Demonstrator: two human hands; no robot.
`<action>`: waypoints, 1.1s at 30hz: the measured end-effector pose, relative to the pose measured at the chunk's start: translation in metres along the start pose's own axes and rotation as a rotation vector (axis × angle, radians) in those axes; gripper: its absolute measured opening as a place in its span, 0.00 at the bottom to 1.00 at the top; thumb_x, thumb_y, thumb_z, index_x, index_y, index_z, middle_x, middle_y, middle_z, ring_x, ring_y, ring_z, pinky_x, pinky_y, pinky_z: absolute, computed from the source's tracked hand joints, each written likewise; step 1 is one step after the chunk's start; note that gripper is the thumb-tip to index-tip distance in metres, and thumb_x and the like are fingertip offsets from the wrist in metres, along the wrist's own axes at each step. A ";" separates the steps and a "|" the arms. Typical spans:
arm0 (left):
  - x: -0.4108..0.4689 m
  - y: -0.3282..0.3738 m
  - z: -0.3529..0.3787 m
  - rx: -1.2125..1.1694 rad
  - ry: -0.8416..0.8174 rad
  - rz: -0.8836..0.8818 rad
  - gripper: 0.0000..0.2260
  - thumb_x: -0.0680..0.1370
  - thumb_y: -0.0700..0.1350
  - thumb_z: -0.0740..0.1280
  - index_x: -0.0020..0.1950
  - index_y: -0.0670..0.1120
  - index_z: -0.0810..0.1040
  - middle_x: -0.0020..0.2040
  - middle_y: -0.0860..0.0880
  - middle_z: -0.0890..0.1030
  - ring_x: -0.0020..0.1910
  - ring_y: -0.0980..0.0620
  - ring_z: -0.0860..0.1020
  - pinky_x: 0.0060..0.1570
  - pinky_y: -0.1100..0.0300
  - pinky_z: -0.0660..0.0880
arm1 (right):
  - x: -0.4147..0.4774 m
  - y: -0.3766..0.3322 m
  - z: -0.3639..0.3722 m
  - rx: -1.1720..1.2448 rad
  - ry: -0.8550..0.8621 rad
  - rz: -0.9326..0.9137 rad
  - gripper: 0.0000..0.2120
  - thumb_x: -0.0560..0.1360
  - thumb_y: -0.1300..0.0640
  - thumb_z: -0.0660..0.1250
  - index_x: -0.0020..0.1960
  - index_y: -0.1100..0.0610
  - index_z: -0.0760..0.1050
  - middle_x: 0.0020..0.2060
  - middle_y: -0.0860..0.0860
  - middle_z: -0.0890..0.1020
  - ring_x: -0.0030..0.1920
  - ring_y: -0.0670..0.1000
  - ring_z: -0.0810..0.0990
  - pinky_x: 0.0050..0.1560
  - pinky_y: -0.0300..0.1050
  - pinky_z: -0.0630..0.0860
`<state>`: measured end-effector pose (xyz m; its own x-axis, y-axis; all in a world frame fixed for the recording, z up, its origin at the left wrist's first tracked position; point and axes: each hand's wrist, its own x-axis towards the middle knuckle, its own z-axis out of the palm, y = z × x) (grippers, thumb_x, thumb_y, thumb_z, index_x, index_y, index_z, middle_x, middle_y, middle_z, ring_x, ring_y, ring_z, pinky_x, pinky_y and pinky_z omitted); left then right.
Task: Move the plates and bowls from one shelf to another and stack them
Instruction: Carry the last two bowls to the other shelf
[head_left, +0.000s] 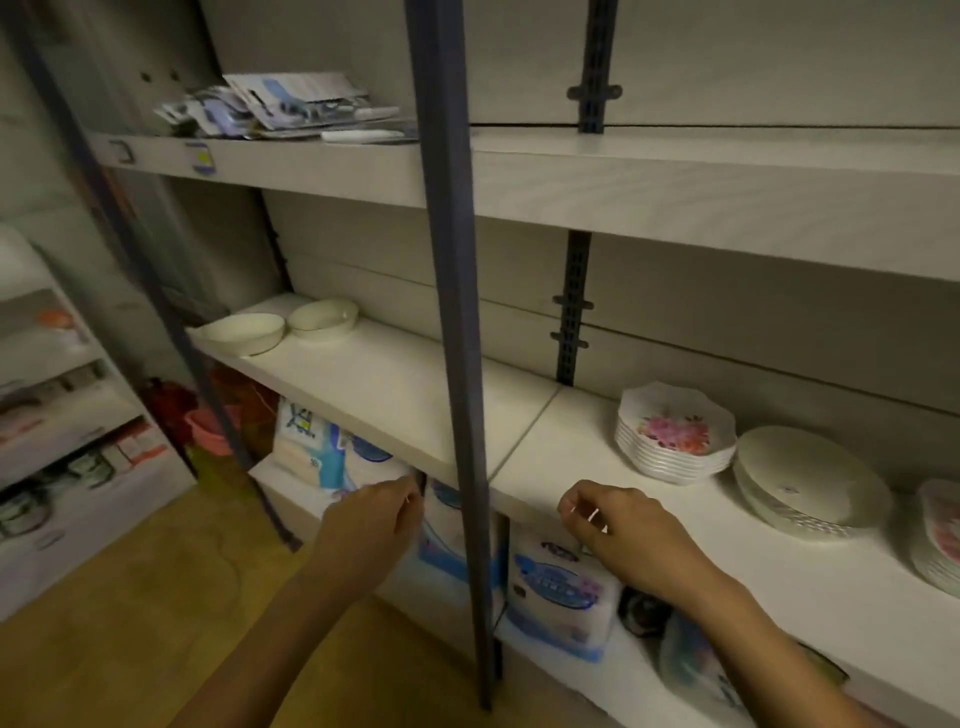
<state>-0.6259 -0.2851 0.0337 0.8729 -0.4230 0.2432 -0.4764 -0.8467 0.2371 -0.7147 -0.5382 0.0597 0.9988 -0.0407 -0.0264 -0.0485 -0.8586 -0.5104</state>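
Observation:
Two cream bowls stand side by side at the far left of the middle shelf (395, 395): one bowl (244, 330) nearer the edge, a second bowl (323, 317) behind it. On the right part of that shelf sit a stack of flowered plates (675, 434), a stack of white plates (810, 480) and another flowered stack (940, 535) cut off by the frame. My left hand (371, 519) hovers below the shelf's front edge, fingers curled, holding nothing. My right hand (615, 525) is at the shelf's front edge, fingers curled, holding nothing.
A dark metal upright (457, 364) runs down between my hands. The top shelf (675, 182) carries packaged items (291, 106) at its left. Tissue packs (558, 592) fill the bottom shelf. Boxes (67, 467) stand on the left beside a wooden floor (156, 623).

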 end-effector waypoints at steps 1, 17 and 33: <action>0.003 -0.015 -0.006 0.018 0.002 -0.002 0.10 0.80 0.51 0.55 0.51 0.49 0.74 0.39 0.55 0.72 0.37 0.57 0.71 0.37 0.66 0.65 | 0.010 -0.014 0.009 0.005 0.005 -0.012 0.08 0.78 0.47 0.57 0.50 0.45 0.73 0.46 0.45 0.81 0.46 0.50 0.78 0.45 0.45 0.75; 0.099 -0.212 -0.032 -0.036 -0.016 -0.154 0.11 0.80 0.51 0.56 0.53 0.47 0.75 0.48 0.49 0.82 0.43 0.53 0.79 0.44 0.58 0.79 | 0.208 -0.169 0.090 -0.043 0.042 -0.245 0.11 0.79 0.48 0.55 0.57 0.45 0.73 0.53 0.44 0.80 0.47 0.46 0.78 0.46 0.41 0.75; 0.249 -0.402 -0.033 -0.079 -0.039 -0.256 0.08 0.79 0.49 0.59 0.50 0.48 0.76 0.41 0.55 0.76 0.39 0.58 0.74 0.42 0.64 0.74 | 0.410 -0.228 0.142 -0.138 -0.031 -0.168 0.10 0.79 0.48 0.56 0.55 0.46 0.74 0.51 0.44 0.79 0.43 0.45 0.75 0.43 0.37 0.70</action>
<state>-0.2204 -0.0391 0.0296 0.9687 -0.2119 0.1295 -0.2450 -0.9005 0.3592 -0.2940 -0.2862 0.0429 0.9922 0.1230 0.0221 0.1219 -0.9138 -0.3873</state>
